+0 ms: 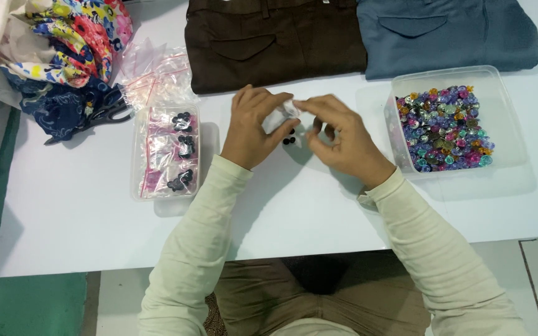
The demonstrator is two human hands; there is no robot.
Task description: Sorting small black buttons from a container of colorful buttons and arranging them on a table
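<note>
Both hands meet over the middle of the white table (76, 205). My left hand (251, 127) and my right hand (339, 137) pinch a small clear plastic bag (279, 116) between their fingertips. Two or three small black buttons (289, 140) lie on the table just under the bag. Pale long sleeves cover both arms.
A clear box (138, 180) left of my hands holds small bags of black buttons. A clear tub (505, 112) on the right is full of several coloured buttons. Folded brown trousers (269, 37) and blue trousers (443, 31) lie at the back. Floral cloth (63, 43), scissors (104, 115) and empty bags (157, 74) sit far left.
</note>
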